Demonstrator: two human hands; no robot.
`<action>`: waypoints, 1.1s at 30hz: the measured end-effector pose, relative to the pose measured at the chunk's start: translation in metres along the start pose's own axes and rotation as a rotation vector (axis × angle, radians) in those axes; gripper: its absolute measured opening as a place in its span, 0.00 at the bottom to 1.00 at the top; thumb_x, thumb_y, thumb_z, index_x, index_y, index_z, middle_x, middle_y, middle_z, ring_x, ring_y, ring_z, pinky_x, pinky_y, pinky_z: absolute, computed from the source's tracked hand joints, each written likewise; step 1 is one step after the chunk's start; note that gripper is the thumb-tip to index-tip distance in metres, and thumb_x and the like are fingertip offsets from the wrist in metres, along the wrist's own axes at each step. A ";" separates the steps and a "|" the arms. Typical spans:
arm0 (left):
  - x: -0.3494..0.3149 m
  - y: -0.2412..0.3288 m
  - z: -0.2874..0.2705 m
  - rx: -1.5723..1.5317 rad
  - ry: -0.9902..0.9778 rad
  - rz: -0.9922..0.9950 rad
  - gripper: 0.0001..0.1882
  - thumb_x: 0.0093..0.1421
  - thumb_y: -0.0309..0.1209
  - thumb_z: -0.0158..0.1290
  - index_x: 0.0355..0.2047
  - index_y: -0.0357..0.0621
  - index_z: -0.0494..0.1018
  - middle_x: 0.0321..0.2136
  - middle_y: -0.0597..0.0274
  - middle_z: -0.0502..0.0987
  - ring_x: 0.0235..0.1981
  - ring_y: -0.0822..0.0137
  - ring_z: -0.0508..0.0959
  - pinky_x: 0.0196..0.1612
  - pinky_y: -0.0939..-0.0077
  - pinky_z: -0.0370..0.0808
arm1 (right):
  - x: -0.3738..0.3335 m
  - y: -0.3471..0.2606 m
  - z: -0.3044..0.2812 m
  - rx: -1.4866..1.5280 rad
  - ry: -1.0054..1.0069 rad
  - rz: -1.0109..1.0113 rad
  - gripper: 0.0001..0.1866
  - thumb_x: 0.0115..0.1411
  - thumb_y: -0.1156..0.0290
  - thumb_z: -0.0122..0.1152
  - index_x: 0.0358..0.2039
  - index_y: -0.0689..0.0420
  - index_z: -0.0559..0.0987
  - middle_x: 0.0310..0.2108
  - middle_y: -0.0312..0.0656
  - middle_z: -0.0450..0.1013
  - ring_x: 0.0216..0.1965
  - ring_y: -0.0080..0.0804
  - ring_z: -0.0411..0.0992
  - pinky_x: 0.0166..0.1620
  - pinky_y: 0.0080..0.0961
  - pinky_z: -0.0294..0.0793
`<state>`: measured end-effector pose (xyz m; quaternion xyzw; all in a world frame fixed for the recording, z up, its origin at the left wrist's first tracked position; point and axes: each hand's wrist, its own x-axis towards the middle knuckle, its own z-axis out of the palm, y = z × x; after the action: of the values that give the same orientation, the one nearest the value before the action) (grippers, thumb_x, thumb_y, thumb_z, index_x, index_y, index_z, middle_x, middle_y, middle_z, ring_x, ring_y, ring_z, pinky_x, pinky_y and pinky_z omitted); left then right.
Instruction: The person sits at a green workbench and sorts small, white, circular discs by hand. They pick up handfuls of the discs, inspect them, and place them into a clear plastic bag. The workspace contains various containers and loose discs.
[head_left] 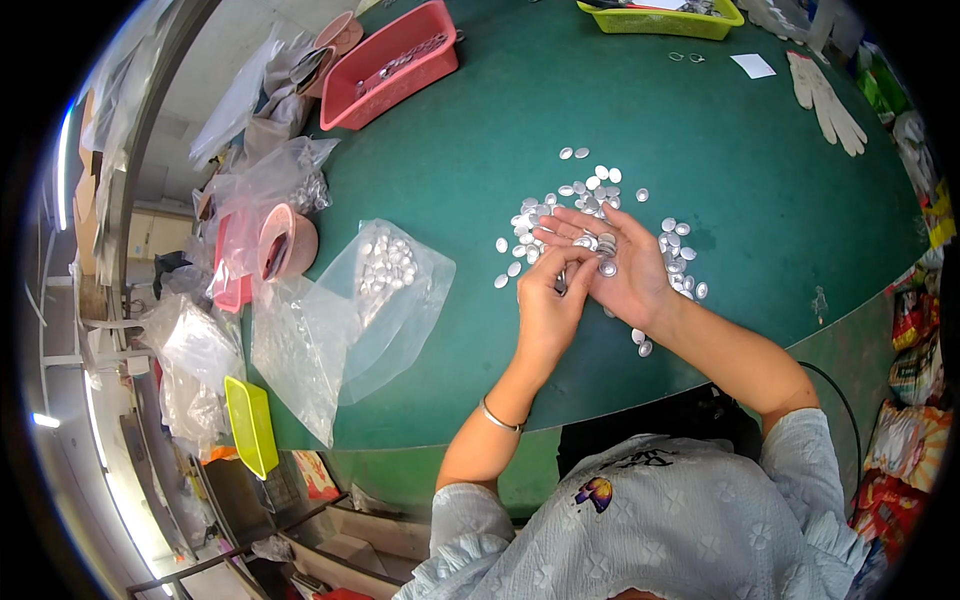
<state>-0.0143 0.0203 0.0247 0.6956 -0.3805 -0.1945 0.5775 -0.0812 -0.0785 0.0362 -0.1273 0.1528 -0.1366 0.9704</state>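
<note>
My right hand (635, 262) is palm up with its fingers stretched out, and several small silver oval discs (606, 243) rest in it. Bent over that palm, my left hand (550, 305) has thumb and fingers pinched together at the discs; its fingertips partly hide what they grip. Loose discs of the same kind (597, 183) lie scattered on the green table (440, 170) beyond and to both sides of my hands. Left of them, a clear plastic bag (415, 320) lies flat with a heap of discs (387, 262) inside.
A pink basket (395, 100) with metal pieces stands at the far left, near a pink cup (292, 248). At the far right are a yellow-green tray (665, 24), a white card (753, 66) and a white glove (828, 105). A yellow-green basket (250, 428) sits at the left edge.
</note>
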 end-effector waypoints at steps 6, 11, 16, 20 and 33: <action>0.007 -0.016 -0.017 -1.304 -0.343 -0.362 0.09 0.61 0.32 0.44 0.35 0.37 0.67 0.26 0.63 0.65 0.16 0.79 0.57 0.14 0.85 0.51 | 0.001 -0.001 -0.002 0.052 -0.027 0.012 0.29 0.64 0.54 0.34 0.53 0.68 0.62 0.53 0.54 0.62 0.57 0.41 0.60 0.60 0.36 0.57; -0.001 0.002 -0.008 -0.504 -0.100 -0.391 0.08 0.57 0.28 0.52 0.32 0.35 0.72 0.17 0.70 0.62 0.17 0.81 0.58 0.17 0.86 0.54 | 0.000 -0.002 -0.001 0.009 0.022 -0.002 0.29 0.64 0.54 0.34 0.53 0.67 0.62 0.53 0.51 0.63 0.57 0.40 0.60 0.58 0.36 0.60; -0.002 0.001 0.001 0.153 -0.014 0.016 0.12 0.45 0.21 0.61 0.33 0.37 0.76 0.14 0.72 0.58 0.17 0.79 0.58 0.21 0.85 0.58 | 0.000 -0.002 -0.003 -0.060 0.014 0.003 0.28 0.64 0.55 0.35 0.53 0.66 0.64 0.53 0.49 0.63 0.57 0.39 0.61 0.48 0.33 0.67; -0.001 0.006 0.000 0.260 -0.044 0.063 0.12 0.45 0.21 0.61 0.32 0.36 0.76 0.14 0.68 0.61 0.17 0.79 0.59 0.20 0.83 0.59 | 0.002 -0.001 -0.008 -0.093 0.008 -0.007 0.28 0.63 0.55 0.36 0.53 0.65 0.64 0.53 0.49 0.63 0.57 0.40 0.61 0.48 0.34 0.68; 0.007 -0.003 -0.018 -1.010 -0.190 -0.511 0.09 0.59 0.29 0.41 0.25 0.38 0.66 0.19 0.65 0.66 0.12 0.80 0.57 0.13 0.88 0.52 | 0.002 0.000 -0.004 0.029 -0.015 0.007 0.28 0.63 0.55 0.36 0.52 0.68 0.64 0.52 0.50 0.64 0.57 0.39 0.60 0.61 0.38 0.56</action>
<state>0.0041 0.0267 0.0274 0.3829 -0.1104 -0.5470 0.7362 -0.0809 -0.0804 0.0317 -0.1140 0.1440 -0.1347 0.9737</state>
